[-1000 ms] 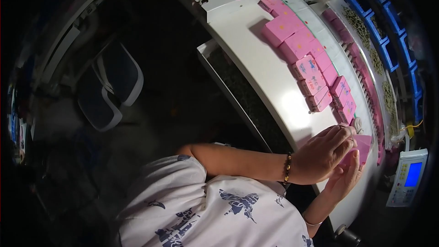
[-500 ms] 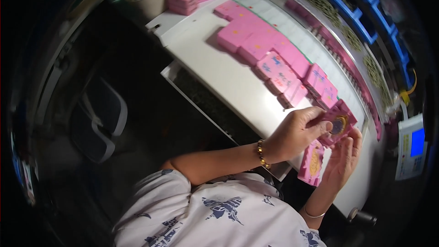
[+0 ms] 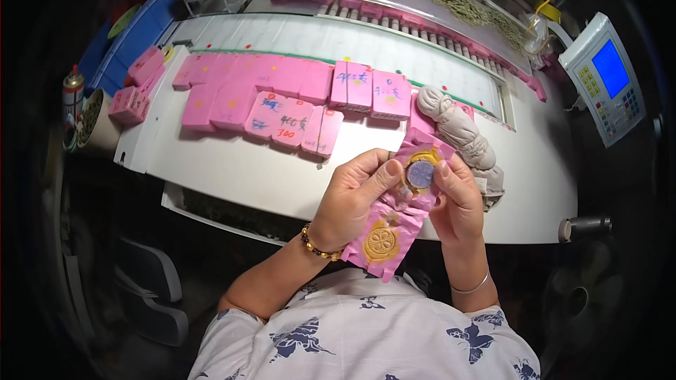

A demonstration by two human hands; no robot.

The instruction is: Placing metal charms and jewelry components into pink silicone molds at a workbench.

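Note:
In front of my body, my two hands hold an opened pink rubber mould [image 3: 394,204]. Its two halves spread apart, one above the other. A round purple-grey patterned piece [image 3: 421,175] sits in the upper half, ringed by yellowish staining. The lower half hangs below, showing a round flower-like hollow stained yellow. My left hand [image 3: 359,193] grips the mould's left side, thumb pressed near the round piece. On the right, my right hand [image 3: 458,197] pinches the upper half, with its thumb at the piece's edge. The fingers behind the mould are partly hidden.
Rows of pink mould blocks [image 3: 282,70], some with handwriting, lie on the white table [image 3: 225,155]. A bunched grey cloth bundle [image 3: 461,130] lies just beyond my right hand. At right stands a white device with a blue screen [image 3: 610,69]. Rollers [image 3: 422,35] run along the back.
My view has turned right, and the table looks more level. Both hands still hold the mould, now closer in front of my body, with both halves facing me more fully.

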